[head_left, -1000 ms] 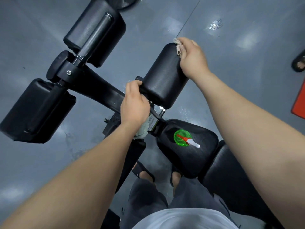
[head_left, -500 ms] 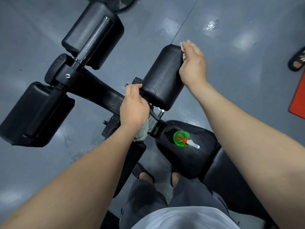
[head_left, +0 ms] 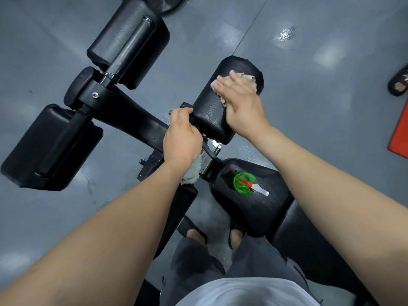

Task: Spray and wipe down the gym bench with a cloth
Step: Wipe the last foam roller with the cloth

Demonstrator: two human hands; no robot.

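My right hand lies flat, fingers straight, pressing a pinkish cloth onto the top of the black roller pad. My left hand is clenched on a fluffy white cloth against the bench frame just beside that pad. The green spray bottle stands on the seat pad nearer me.

— What is the right hand doing?
— It is pressing a pinkish cloth flat against the black roller pad, fingers straight.
— And the left hand?
— It is gripping a fluffy white cloth against the frame beside that pad. A green spray bottle is standing on the seat pad.
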